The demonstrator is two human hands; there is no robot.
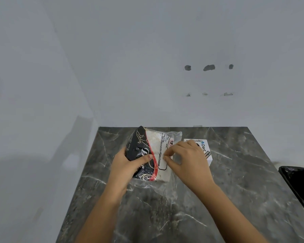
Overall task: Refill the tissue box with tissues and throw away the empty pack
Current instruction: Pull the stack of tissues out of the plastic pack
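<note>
A plastic tissue pack (150,146), black with gold and red print on one half and clear over white tissues on the other, is held above the dark marble table (235,181). My left hand (125,166) grips its black left side, thumb across the front. The fingertips of my right hand (186,159) pinch the clear plastic at the pack's right side. Behind my right hand stands a white tissue box (206,149) with printed words, partly hidden by that hand.
A bin lined with a black bag (300,185) stands off the table's right edge. White walls rise behind and to the left of the table, meeting in a corner. Bare marble lies in front of my arms.
</note>
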